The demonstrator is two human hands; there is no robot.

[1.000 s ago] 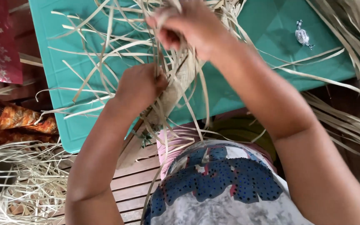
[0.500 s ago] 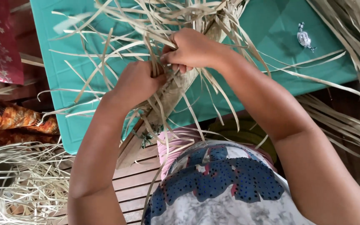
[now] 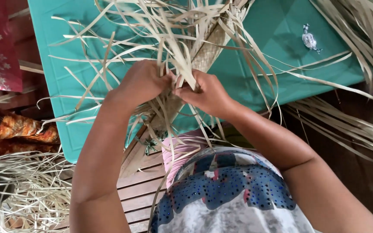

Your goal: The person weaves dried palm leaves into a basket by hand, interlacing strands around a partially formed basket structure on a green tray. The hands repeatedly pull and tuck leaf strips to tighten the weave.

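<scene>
**Both hands closed on woven strip at bench edge**

Nearest the camera: a patterned garment [image 3: 234, 194] and wooden slats [image 3: 139, 190]. Loose straw [image 3: 18, 190] lies low on the left side. Above these, the left hand [image 3: 141, 82] and right hand [image 3: 208, 92] meet, nearly touching, over the woven strip [image 3: 208, 54]. Left hand fingers are curled about the strip's loose strands; right hand pinches strands between thumb and fingers. The strip runs diagonally, its lower end at the hands, upper end over the teal bench [image 3: 273, 47]. Farther off, a small clear wrapper [image 3: 309, 39] rests on the bench.
</scene>
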